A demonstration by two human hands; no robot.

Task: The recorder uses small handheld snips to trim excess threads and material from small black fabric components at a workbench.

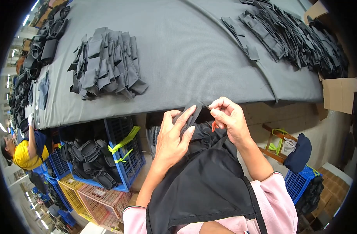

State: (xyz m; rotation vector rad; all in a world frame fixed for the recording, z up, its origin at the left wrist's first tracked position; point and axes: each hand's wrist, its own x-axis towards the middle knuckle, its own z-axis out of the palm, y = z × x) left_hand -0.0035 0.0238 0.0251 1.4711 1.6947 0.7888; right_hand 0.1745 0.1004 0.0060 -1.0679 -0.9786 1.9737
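My left hand (174,136) grips a small folded strip of dark grey fabric (197,110) just off the near edge of the grey-covered table (178,62). Thumb and fingers press on its face. My right hand (232,121) is closed beside the strip's upper right corner, thumb and forefinger pinched together. Whatever thin end lies in that pinch is too small to make out. A small red-handled tool (214,125) pokes out below the right fingers; its working end is hidden. Below both hands, a black apron (202,183) covers my lap.
Stacked grey fabric pieces (106,64) lie left on the table, with a larger pile (287,37) at far right near a cardboard box (340,94). A blue crate (126,156) of black pouches stands lower left. A co-worker in yellow (25,155) is at far left. A wooden stool (274,152) stands right.
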